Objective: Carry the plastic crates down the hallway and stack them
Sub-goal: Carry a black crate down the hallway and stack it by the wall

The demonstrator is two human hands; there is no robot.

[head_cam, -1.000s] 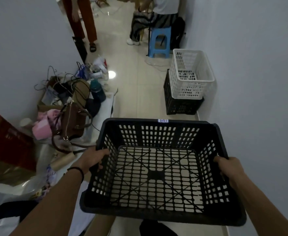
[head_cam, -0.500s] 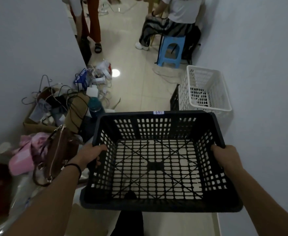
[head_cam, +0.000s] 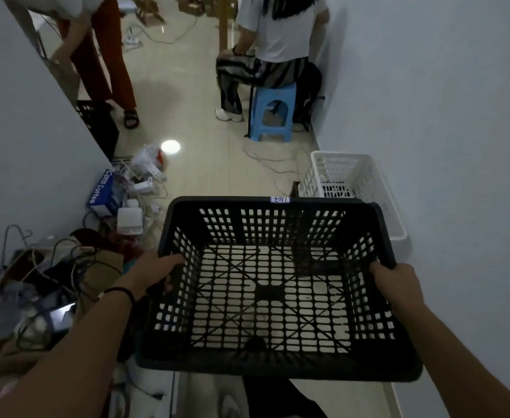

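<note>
black crate held over the hallway floor, white crate by the wall

a person holds a black plastic crate [head_cam: 278,285] out in front with both hands, its open top facing up and its lattice bottom showing the pale floor [head_cam: 205,164] through the holes. the left hand [head_cam: 152,274] grasps the crate's left wall at about 9 o'clock, fingers curled over the rim and into the mesh; a dark band [head_cam: 121,292] circles that wrist. the right hand [head_cam: 398,286] clenches the right rim at about 3 o'clock, fingers wrapped around the edge. a small white label [head_cam: 280,199] sits on the far rim at 12 o'clock

beyond the held crate, at about 1 o'clock, a white crate [head_cam: 353,182] stands against the right wall [head_cam: 443,116], its near end hidden behind the black crate's far corner. something dark shows just beside its left lower edge, too little to identify

further on at 12 o'clock a person sits on a blue plastic stool [head_cam: 273,113], back to the camera. at 11 o'clock another person in rust-coloured trousers [head_cam: 106,61] and dark sandals stands near a wall corner, with a dark mesh object [head_cam: 98,125] leaning against that wall

along the left wall, from 9 to 11 o'clock, lies a heap of tangled cables [head_cam: 67,267], bags, a blue box [head_cam: 103,191] with white lettering and a white bottle [head_cam: 130,220]. a bright light reflection [head_cam: 170,146] shines on the floor at 11 o'clock
</note>
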